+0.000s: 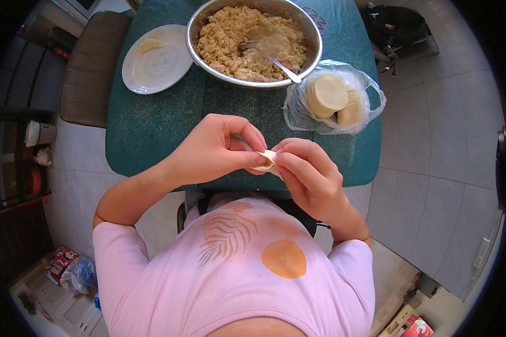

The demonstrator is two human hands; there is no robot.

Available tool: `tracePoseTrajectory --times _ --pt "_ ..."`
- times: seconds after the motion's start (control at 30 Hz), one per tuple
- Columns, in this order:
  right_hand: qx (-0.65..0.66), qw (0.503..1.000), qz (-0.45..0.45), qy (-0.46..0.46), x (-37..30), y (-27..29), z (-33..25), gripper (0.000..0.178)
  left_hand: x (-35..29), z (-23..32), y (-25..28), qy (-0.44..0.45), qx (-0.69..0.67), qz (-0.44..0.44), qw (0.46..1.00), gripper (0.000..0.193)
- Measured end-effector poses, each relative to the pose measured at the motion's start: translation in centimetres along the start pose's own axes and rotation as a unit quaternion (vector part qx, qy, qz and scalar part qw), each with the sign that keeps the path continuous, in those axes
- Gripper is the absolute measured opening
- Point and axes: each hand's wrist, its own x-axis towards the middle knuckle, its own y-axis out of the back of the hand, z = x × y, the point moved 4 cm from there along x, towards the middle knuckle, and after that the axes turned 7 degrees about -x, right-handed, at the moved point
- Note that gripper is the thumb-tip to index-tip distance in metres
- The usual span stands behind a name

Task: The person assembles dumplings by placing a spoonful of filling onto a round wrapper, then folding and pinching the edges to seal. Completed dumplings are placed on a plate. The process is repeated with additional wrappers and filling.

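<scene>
On the near side of the bowl (247, 84), a folded wrapper (273, 156) is held between the nearly closed fingertips of the left hand (211, 147) and right hand (314, 175). Its edges are probably best pinched firmly together, little by little, with the filling (269, 162) kept well clear of them.

Going left to right across the table (152, 129) now, past a plate (160, 73) with a dumpling (150, 46) on it, to a bowl (230, 79) with filling (230, 33) and spoon (284, 68) inside, on to a bag (371, 115) around stacked wrappers (329, 92), then back nearer to one more wrapper (269, 153) between left hand (222, 147) and right hand (312, 174).
</scene>
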Motion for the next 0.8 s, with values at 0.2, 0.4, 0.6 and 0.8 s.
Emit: tracePoseTrajectory --times 0.2,0.4,0.6,0.8 --pt "-0.002 1.000 -0.002 -0.010 -0.04 0.03 0.06 0.025 0.08 0.58 -0.16 0.038 -0.010 -0.004 0.999 0.010" --pt "-0.004 1.000 -0.002 -0.009 -0.06 -0.12 0.05 0.025 0.03 0.43 0.13 0.067 0.001 -0.020 0.998 0.017" --pt "-0.007 1.000 -0.008 -0.015 -0.03 -0.23 0.08 0.023 0.14 0.47 -0.13 0.062 0.048 -0.004 0.997 0.016" --pt "0.032 0.997 -0.011 -0.065 -0.20 -0.05 0.29 0.021 0.39 -0.37 0.07 0.041 -0.031 -0.038 0.998 0.014"
